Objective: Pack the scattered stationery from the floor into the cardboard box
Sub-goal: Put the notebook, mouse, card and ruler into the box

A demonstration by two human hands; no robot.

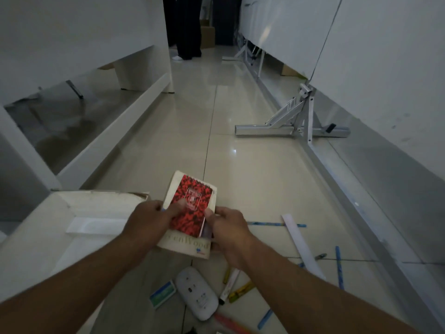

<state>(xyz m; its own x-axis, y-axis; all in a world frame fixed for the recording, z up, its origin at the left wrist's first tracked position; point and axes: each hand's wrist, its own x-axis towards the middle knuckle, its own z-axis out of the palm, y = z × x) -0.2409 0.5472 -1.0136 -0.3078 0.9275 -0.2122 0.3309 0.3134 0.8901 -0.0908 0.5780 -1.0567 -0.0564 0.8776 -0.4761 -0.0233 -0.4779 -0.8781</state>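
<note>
A small red-patterned notebook (192,203) lies on top of a larger cream book (187,247), and both are held up above the floor. My left hand (151,219) grips the stack's left edge, thumb on the red cover. My right hand (227,227) grips its right edge. The cardboard box (72,213), pale with a taped flap, sits just left of the stack. On the tiles below lie a white oval case (196,292), a blue-green eraser (162,294), a white marker (230,285), yellow crayons (240,291), a white ruler (301,244) and blue pens (339,267).
A metal stand foot (289,130) juts into the aisle ahead on the right, below white panels. A low white shelf unit (96,141) runs along the left. A person's dark trouser legs (187,27) stand at the far end, with cardboard boxes (207,36) behind.
</note>
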